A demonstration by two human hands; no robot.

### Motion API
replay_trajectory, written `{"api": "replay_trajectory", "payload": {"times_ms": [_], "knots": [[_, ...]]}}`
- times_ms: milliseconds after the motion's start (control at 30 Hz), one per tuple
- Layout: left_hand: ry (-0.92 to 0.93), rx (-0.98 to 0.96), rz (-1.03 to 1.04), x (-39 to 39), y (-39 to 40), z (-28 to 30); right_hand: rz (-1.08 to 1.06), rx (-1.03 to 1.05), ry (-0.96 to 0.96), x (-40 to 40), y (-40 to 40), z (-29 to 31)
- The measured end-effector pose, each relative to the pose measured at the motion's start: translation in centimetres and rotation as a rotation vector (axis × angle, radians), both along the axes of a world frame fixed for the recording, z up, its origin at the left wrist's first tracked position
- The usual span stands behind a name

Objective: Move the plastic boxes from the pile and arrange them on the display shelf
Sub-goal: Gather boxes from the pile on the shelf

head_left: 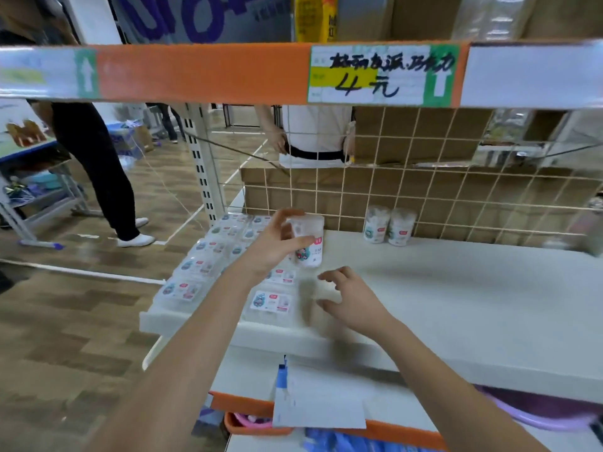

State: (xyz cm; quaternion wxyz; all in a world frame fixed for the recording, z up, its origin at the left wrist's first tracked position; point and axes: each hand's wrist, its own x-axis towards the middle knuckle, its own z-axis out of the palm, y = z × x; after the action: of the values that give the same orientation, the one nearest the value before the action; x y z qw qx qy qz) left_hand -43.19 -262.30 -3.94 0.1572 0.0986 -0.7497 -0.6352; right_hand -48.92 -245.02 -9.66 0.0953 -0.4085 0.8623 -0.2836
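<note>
- A shop's pale display shelf (pixel 456 288), with a wire grid behind.
- Left hand (pixel 277 246) grips an upright plastic box (pixel 310 243) above the pile (pixel 208 265) at the shelf's left end.
- Right hand (pixel 352 301), loosely curled and holding nothing, hovers just below the box.
- Two placed boxes (pixel 390 225) stand further right, against the grid.

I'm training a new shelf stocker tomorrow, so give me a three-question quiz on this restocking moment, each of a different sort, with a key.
1. True or false: the left hand grips a plastic box above the display shelf.
2. How many boxes already stand upright by the wire grid at the back? A) two B) four C) six
3. Fill in: the pile of flat boxes lies at the shelf's ____ end.

Key:
1. True; the right hand holds nothing.
2. A
3. left
</note>
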Motion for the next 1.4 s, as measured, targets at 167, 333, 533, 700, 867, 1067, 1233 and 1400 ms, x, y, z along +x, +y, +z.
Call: {"api": "replay_trajectory", "payload": {"times_ms": [167,333,533,700,867,1067,1233,1400], "knots": [[-0.058,-0.04,-0.103,-5.6,2.6,-0.7,-0.158,0.13,0.018,-4.8,4.3,0.8],[-0.102,-0.218,-0.198,-10.1,4.6,-1.9,-0.254,0.26,0.059,-8.9,7.2,0.9],[-0.043,-0.424,-0.123,-13.7,6.2,-4.3,-0.305,0.331,0.056,-12.7,8.2,0.5],[-0.031,-0.443,-0.033,-14.9,6.6,-5.5,-0.31,0.335,0.075,-14.3,8.1,-0.1],[-0.021,-0.453,0.042,-15.5,6.9,-6.1,-0.325,0.319,0.067,-15.2,7.8,-0.3],[-0.001,-0.504,0.046,-15.8,7.5,-6.8,-0.319,0.312,0.09,-15.6,7.6,-0.4],[-0.026,-0.485,0.068,-16.2,7.8,-6.7,-0.282,0.316,0.074,-15.4,8.0,-0.2],[-0.041,-0.503,0.025,-15.6,7.7,-6.3,-0.27,0.255,0.07,-14.8,8.8,0.2]]}}
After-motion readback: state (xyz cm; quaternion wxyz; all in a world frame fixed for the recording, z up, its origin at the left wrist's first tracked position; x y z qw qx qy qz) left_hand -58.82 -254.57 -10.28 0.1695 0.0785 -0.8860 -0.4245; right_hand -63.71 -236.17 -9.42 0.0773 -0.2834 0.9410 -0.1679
